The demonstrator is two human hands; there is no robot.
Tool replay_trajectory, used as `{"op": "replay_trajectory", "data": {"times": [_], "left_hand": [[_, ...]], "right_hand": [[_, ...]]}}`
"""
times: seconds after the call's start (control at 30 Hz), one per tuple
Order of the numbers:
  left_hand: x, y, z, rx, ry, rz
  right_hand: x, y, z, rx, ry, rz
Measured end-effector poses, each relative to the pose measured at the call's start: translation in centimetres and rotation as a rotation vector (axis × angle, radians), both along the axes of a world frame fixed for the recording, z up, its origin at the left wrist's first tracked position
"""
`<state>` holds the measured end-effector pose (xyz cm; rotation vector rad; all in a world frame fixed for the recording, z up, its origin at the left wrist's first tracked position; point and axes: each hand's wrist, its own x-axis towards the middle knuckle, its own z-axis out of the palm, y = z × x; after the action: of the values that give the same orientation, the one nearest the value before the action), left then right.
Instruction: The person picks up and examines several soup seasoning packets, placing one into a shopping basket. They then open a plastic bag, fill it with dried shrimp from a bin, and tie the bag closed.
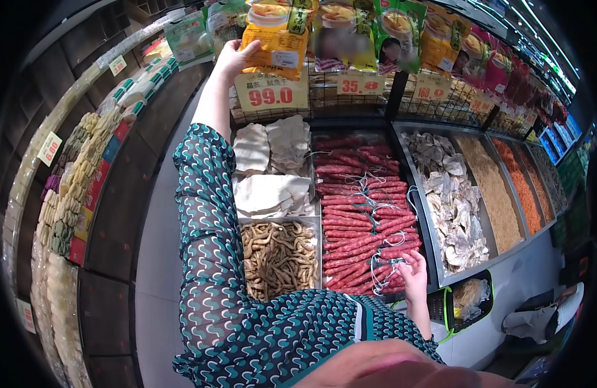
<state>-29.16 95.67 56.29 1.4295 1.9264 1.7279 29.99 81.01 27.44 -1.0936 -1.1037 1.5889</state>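
My left hand (231, 59) reaches up to the row of hanging bags and grips the left edge of an orange food packet (277, 40), its thumb across the front. Below that packet hangs a price sign (272, 92) reading 99.0. My right hand (413, 277) is low on the right, fingers loosely bent and apart, holding nothing. Its fingertips are right at the near corner of a tray of red sausages (363, 213), tied with white strings. Flat pale dried sheets (269, 194) and brown finger-like dried pieces (279, 255) fill the trays to the left of the sausages.
More packets (400, 32) hang along the wire rack. Further right are trays of greyish dried goods (450, 197), tan flakes (489, 187) and orange bits (518, 184). A black basket (463, 301) with green trim holds a bag. Packed shelves (85, 174) line the left side.
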Motion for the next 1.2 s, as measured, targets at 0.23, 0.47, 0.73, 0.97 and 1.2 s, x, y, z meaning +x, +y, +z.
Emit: {"op": "replay_trajectory", "data": {"times": [0.23,0.47,0.73,0.97,1.2], "left_hand": [[7.9,-0.3,-2.3,0.4,0.639,0.425],[14.8,6.4,-3.4,0.022,0.14,0.055],[18.3,9.0,-1.7,0.066,-0.075,-0.033],[20.0,6.6,0.2,0.137,0.354,0.132],[19.9,1.9,3.0,0.034,0.261,0.097]], "right_hand": [[0.8,0.1,-1.4,-0.045,0.033,-0.037],[0.4,0.8,-1.7,-0.04,0.077,0.004],[2.9,0.2,-3.0,-0.133,0.052,-0.013],[3.7,0.5,-4.9,-0.178,0.064,0.05],[1.9,2.1,-4.1,-0.166,0.082,0.15]]}}
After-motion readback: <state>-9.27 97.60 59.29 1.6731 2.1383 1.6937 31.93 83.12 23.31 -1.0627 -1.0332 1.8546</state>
